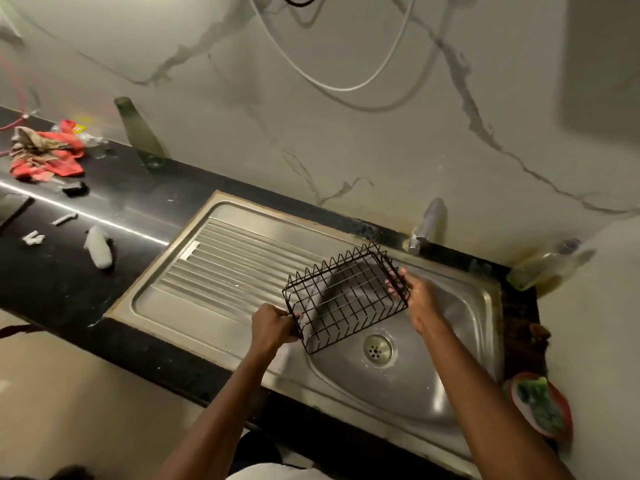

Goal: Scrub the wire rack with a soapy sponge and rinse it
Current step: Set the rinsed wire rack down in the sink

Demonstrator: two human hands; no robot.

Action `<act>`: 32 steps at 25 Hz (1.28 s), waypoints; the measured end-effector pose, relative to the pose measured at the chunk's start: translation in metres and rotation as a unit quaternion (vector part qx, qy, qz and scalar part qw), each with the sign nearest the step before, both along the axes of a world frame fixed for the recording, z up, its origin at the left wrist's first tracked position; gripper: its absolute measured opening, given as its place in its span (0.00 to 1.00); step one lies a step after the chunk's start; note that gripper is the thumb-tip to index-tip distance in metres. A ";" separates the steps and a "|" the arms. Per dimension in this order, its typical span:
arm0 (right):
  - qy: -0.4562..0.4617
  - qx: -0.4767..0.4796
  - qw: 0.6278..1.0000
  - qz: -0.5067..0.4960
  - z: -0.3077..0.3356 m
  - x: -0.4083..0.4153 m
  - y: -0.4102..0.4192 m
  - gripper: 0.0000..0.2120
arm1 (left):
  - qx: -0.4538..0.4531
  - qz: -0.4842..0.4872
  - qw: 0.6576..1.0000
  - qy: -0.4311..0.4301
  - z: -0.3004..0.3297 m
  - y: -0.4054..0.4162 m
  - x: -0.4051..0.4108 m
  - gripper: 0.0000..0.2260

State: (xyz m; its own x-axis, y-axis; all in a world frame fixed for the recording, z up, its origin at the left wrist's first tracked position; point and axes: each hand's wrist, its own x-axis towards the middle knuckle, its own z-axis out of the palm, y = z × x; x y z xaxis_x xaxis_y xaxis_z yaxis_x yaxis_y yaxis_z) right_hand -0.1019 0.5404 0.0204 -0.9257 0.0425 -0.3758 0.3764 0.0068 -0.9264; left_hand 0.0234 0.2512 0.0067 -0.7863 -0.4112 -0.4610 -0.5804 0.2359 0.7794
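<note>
Fingers of both hands are curled on the wire rack [346,299], held tilted over the sink [485,306]; the sponge [540,403] lies nearer the right hand [420,299] than the left hand [272,327].

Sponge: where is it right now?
In the head view the green sponge lies in a red dish at the lower right, on the counter just right of the sink, in neither hand.

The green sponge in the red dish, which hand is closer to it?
Right. The right hand holds the rack over the sink, up and left of the sponge; the left hand is farther left.
</note>
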 end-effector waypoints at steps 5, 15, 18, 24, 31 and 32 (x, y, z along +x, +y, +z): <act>-0.018 0.014 0.992 0.125 0.017 -0.035 -0.073 0.35 | -0.030 0.081 0.996 -0.024 -0.004 -0.029 0.007 0.10; -0.050 0.013 0.961 0.271 -0.002 -0.092 -0.180 0.29 | -0.080 0.258 0.960 -0.076 -0.007 -0.053 0.013 0.14; -0.059 0.025 0.957 0.282 0.003 -0.097 -0.205 0.20 | -0.083 0.301 0.948 -0.062 -0.011 -0.055 0.009 0.12; -0.066 0.003 0.957 0.282 -0.043 -0.129 -0.233 0.28 | -0.073 0.321 0.944 -0.036 -0.016 -0.057 0.007 0.13; -0.046 0.017 0.953 0.300 -0.035 -0.126 -0.249 0.20 | -0.060 0.302 0.950 -0.055 -0.027 -0.058 0.009 0.13; -0.044 0.019 0.954 0.295 -0.035 -0.125 -0.250 0.20 | -0.064 0.300 0.950 -0.058 -0.030 -0.060 0.010 0.13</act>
